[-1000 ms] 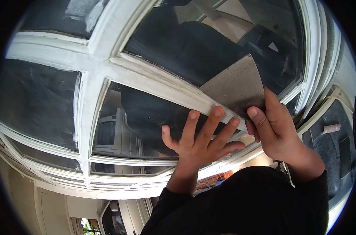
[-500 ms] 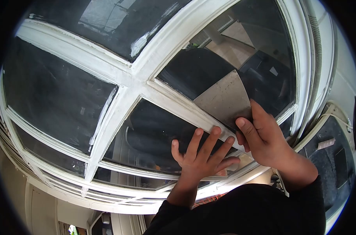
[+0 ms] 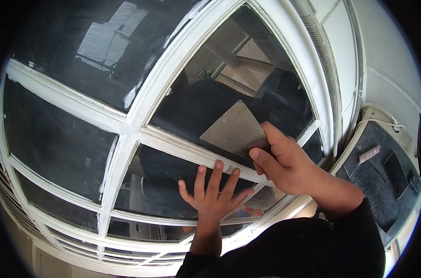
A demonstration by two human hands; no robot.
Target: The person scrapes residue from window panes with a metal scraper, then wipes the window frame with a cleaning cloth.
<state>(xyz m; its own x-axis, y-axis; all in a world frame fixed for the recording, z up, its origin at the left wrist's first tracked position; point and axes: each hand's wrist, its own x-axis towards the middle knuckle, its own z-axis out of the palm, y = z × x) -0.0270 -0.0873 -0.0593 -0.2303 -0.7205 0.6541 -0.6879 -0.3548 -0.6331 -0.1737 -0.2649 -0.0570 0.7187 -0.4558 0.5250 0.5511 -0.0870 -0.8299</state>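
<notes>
My right hand (image 3: 286, 160) grips a flat, grey metal scraper (image 3: 233, 127), thumb on the near face and fingers curled behind. The blade lies over the lower part of a dark window pane (image 3: 229, 92), its lower corner close to the white crossbar (image 3: 192, 150). My left hand (image 3: 212, 194) is spread wide over the pane below, fingertips at that same crossbar. White paint smears (image 3: 141, 85) mark the edge of the upper left pane.
A white multi-pane window frame (image 3: 134, 123) fills most of the view. To the right stands a dark, dusty tray-like surface (image 3: 372, 171) with a small pale strip (image 3: 369, 154) on it. A ribbed conduit (image 3: 319, 46) runs down beside the frame.
The view has shifted, so window and hands sit further left. The scraper blade has turned a little and its lower edge now appears further over the glass. Both hands keep their pose.
</notes>
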